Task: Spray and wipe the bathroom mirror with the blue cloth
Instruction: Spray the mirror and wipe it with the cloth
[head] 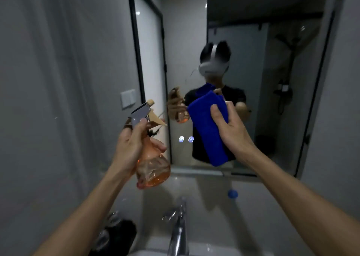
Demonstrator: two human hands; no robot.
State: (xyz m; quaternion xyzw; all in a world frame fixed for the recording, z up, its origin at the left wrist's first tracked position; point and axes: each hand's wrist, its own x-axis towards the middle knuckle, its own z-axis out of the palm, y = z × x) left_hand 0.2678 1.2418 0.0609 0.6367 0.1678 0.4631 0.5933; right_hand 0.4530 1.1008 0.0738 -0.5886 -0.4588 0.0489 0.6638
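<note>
The right hand (230,127) covers part of the blue cloth (209,131), the left hand (134,144) hides the neck of the spray bottle (153,164), the tap (178,230) and basin (204,252) are cut off by the bottom edge, and the dark thing (118,234) beside the tap is too blurred to identify.

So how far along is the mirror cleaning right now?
Both tools are picked up: the left hand holds the orange spray bottle, nozzle aimed at the mirror, and the right hand holds the blue cloth raised near the glass. Whether it has been sprayed is unclear. Wiping remains.
</note>
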